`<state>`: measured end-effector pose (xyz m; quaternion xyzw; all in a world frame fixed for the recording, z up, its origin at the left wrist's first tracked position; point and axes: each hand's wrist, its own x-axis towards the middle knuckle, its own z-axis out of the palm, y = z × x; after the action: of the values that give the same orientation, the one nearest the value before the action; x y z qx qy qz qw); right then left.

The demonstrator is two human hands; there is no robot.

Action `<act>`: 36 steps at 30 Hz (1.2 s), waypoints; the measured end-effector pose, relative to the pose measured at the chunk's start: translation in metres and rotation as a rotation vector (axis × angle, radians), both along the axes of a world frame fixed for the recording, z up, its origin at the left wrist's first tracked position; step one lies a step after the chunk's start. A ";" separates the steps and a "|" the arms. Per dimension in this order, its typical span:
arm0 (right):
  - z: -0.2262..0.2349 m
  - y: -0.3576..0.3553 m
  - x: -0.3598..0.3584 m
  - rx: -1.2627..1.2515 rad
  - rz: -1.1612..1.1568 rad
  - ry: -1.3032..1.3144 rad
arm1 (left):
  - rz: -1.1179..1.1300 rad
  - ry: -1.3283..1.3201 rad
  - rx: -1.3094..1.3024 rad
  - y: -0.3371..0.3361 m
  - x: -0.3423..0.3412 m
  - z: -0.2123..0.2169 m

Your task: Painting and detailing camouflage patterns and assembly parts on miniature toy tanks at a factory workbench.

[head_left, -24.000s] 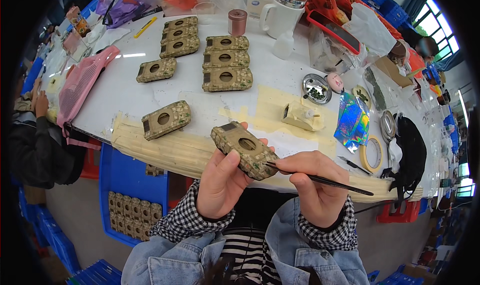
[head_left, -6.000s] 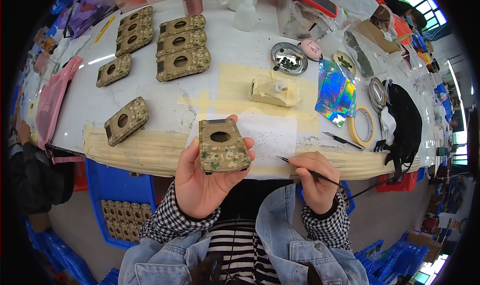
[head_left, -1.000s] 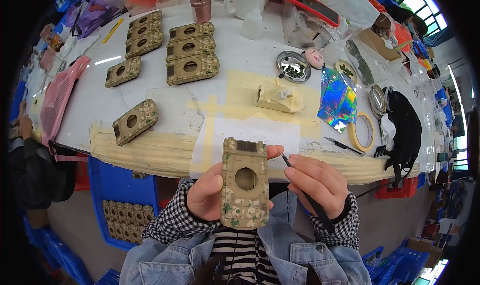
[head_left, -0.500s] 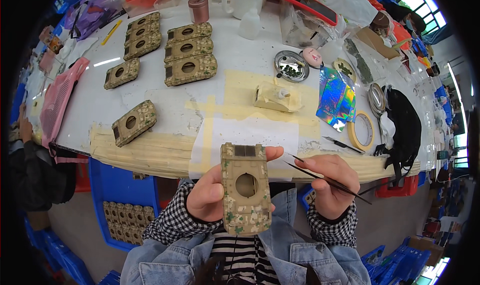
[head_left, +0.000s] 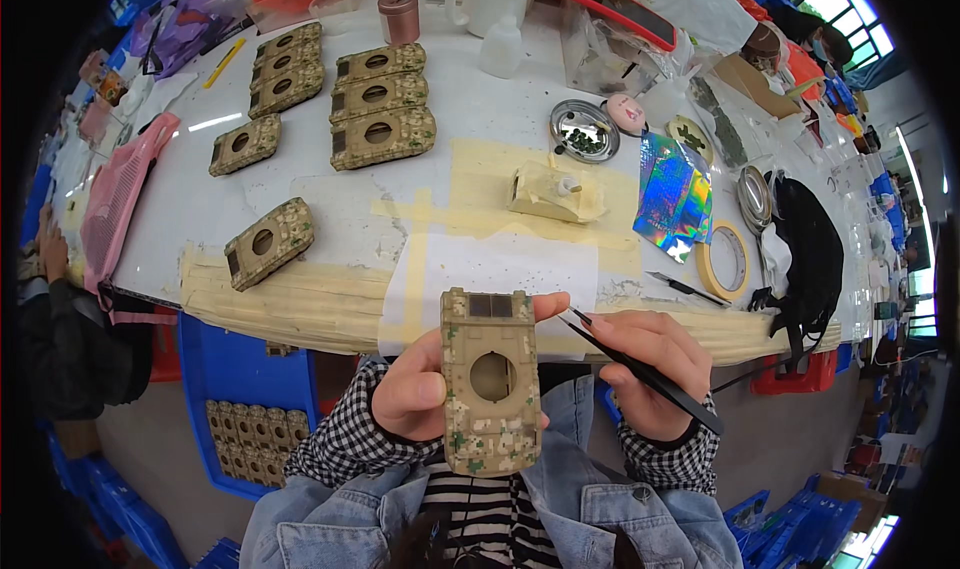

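A camouflage-painted model tank hull [head_left: 490,424] with a round opening in its top is gripped by my left hand [head_left: 412,389], in front of my body at the table's near edge. The left thumb presses its side, and the index finger sticks out past its upper right corner. My right hand [head_left: 655,364] is closed on black tweezers [head_left: 640,369]. Their tips point up and left, close to that left index fingertip. Whether the tips pinch anything is too small to tell. White paper [head_left: 500,264] lies on the table just beyond the hull.
Several similar hulls [head_left: 383,137] stand at the left of the table. Further right are a taped block [head_left: 555,191], a metal dish [head_left: 612,149] of small dark green pieces, iridescent sheets [head_left: 668,194], a tape roll [head_left: 704,269] and a craft knife [head_left: 690,287]. A blue tray [head_left: 205,359] holds more hulls below.
The tweezers have turned in my right hand and their tips have come nearer to my left index fingertip. The hull has dipped slightly lower.
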<state>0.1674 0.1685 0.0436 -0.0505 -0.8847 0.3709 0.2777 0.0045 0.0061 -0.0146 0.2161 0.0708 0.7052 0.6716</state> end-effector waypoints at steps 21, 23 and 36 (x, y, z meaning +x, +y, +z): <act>0.006 0.001 -0.001 0.015 0.024 -0.037 | 0.087 0.114 -0.180 0.000 0.004 0.005; 0.006 0.001 -0.002 0.020 0.026 -0.037 | 0.093 0.111 -0.186 0.000 0.004 0.005; 0.004 0.000 -0.001 0.007 0.018 -0.039 | 0.114 0.095 -0.191 0.001 0.006 0.008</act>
<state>0.1661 0.1685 0.0474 -0.0486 -0.8917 0.3692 0.2573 0.0102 0.0072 -0.0065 0.1800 0.1817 0.7212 0.6438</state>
